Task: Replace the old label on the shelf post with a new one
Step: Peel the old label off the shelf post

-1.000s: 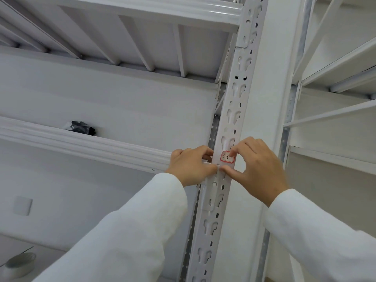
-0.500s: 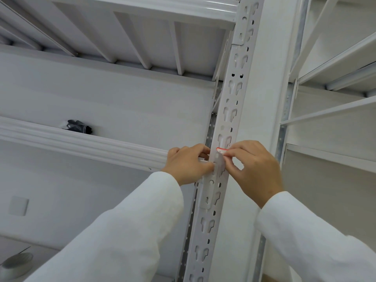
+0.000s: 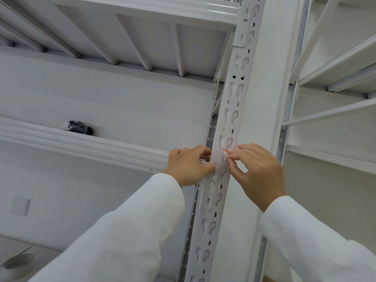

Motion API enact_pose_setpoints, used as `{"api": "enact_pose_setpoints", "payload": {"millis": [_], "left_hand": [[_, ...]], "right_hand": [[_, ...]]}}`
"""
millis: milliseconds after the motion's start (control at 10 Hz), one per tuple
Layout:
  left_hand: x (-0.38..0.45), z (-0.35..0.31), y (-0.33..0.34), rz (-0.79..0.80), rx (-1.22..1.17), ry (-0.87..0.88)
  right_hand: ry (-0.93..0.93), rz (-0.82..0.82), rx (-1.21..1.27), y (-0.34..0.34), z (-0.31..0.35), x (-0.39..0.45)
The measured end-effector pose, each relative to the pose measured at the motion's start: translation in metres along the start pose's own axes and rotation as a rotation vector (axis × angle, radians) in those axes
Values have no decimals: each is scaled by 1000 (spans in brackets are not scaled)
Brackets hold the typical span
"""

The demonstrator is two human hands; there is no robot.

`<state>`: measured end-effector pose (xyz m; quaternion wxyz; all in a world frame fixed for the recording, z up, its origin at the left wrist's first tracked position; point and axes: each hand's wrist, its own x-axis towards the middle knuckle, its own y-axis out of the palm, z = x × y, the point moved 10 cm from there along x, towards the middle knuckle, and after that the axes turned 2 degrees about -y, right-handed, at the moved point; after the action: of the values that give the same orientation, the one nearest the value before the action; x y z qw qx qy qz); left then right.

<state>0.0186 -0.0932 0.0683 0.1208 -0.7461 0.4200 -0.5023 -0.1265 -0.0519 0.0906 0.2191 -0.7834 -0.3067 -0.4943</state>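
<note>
A white slotted shelf post (image 3: 232, 110) runs up the middle of the head view. A small white label with a red border (image 3: 225, 153) is curled away from the post's face, only its top corner still near the metal. My right hand (image 3: 258, 171) pinches this label between thumb and forefinger at the post's right edge. My left hand (image 3: 189, 166) grips the post's left side at the same height, thumb pressed on its front. Both arms wear white sleeves.
A white shelf beam (image 3: 81, 145) meets the post from the left, with a dark bundled object (image 3: 80, 127) lying on the shelf behind it. More white shelving (image 3: 335, 66) stands at the right. A roll of tape (image 3: 17, 263) sits at the lower left.
The label lay flat on the post one second ago. My right hand has peeled it off toward the right, so it now curls free between my fingers. My left hand stayed on the post.
</note>
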Motion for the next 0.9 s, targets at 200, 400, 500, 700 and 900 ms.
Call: {"api": "enact_pose_setpoints", "payload": {"millis": [200, 400, 500, 700, 900], "left_hand": [[0, 0, 0, -3, -4, 1], [0, 0, 0, 1, -8, 3], [-1, -1, 0, -2, -4, 6], [-2, -2, -1, -1, 0, 5], [-2, -2, -2, -8, 0, 8]], "right_hand": [[-1, 0, 28, -1, 0, 1], [19, 79, 68, 2, -4, 3], [33, 125, 102, 4, -6, 5], [0, 252, 119, 7, -9, 9], [42, 267, 148, 7, -11, 9]]}}
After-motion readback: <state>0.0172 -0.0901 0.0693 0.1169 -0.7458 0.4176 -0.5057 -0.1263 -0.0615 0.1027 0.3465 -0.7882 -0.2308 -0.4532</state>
